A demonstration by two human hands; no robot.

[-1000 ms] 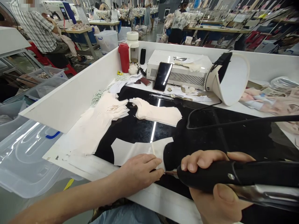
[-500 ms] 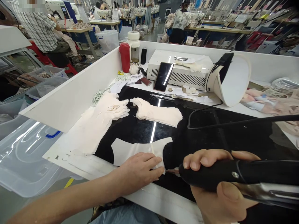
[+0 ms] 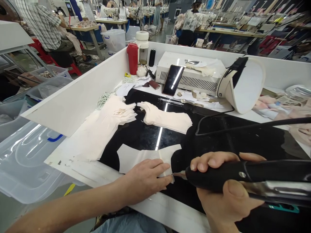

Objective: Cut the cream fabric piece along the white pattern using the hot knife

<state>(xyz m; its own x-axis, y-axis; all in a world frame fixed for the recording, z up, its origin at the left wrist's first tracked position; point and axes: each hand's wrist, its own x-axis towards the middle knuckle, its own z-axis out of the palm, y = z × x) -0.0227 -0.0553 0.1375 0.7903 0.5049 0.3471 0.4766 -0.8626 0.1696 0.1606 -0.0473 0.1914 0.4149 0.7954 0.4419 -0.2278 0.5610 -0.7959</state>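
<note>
At lower centre of the frame, the left hand (image 3: 145, 176) is resting, fingers extended and grasping nothing, on a thin, white, curved-edged sheet (image 3: 134, 158) lying on a glossy black panel (image 3: 218, 139). At lower right, the right hand (image 3: 218, 202) is tightly gripping a black, rounded, metal-tipped handheld tool (image 3: 216, 176), pointing toward the sheet's right edge.

The left grip (image 3: 145, 176) hides part of the flat white piece (image 3: 131, 158). The black-handled tool (image 3: 279, 171) runs off the right edge and covers part of a teal thing (image 3: 295, 209). The clear plastic box (image 3: 24, 158) is cut off on the left.
</note>
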